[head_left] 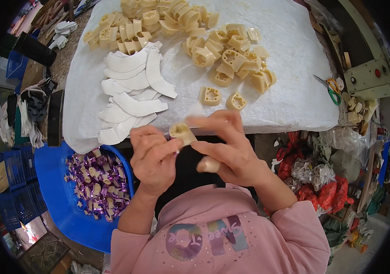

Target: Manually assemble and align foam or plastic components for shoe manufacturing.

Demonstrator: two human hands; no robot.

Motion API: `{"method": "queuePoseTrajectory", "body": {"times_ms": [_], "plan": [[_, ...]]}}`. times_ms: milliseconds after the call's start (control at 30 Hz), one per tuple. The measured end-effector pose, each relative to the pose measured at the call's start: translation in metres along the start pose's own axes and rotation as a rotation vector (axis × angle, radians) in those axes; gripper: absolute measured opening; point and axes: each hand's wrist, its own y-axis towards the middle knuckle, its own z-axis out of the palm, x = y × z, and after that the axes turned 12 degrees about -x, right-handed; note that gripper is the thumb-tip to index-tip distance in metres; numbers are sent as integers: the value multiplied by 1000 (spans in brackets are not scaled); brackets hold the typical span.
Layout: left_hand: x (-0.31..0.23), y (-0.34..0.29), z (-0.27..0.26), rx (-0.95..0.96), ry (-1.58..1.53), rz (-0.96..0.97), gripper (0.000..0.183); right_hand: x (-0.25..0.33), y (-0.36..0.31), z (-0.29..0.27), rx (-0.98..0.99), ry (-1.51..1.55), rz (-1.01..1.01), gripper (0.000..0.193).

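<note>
My left hand (153, 157) is closed on a cream plastic shoe heel (183, 134), its hollow, holed end turned up. A bit of shiny purple shows at the heel's lower left, by my fingers. My right hand (231, 148) is beside it with fingers spread and blurred; one fingertip is at the heel's right side. A faint whitish smear above the heel is too blurred to name. Two loose heels, one at the left (211, 96) and one at the right (236, 101), stand on the white-covered table (291, 107) just beyond my hands.
Curved white strips (135, 77) lie overlapped at the table's left. Piles of cream heels (231, 57) fill its far side. A blue tub (51, 182) on the left holds purple-wrapped heels (99, 182). Green-handled scissors (333, 95) lie at the right edge; red plastic bags (327, 194) sit below.
</note>
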Motion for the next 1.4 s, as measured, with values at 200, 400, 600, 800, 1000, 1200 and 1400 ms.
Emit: {"method": "queuePoseTrajectory", "body": {"times_ms": [200, 400, 600, 800, 1000, 1200, 1400], "plan": [[-6, 3, -3, -98, -187, -75, 32, -2, -35, 4, 0, 228, 410, 26], [-22, 1, 3, -1, -409, -158, 31, 7, -44, 21, -453, 1117, 1063, 26], [-22, 2, 8, 156, -174, 70, 23, 14, -52, 7, -414, 1000, 999, 21], [-29, 7, 14, 227, 16, 211, 19, 20, -43, 7, -357, 854, 946, 21], [-30, 8, 13, 310, 108, 122, 16, 8, -43, -2, -104, 517, 857, 26], [-26, -4, 11, 200, -422, -482, 13, -27, -27, -21, 75, 830, 1008, 29], [-27, -2, 14, 325, -353, -204, 20, -28, -18, -18, 239, 934, 1034, 36]]}}
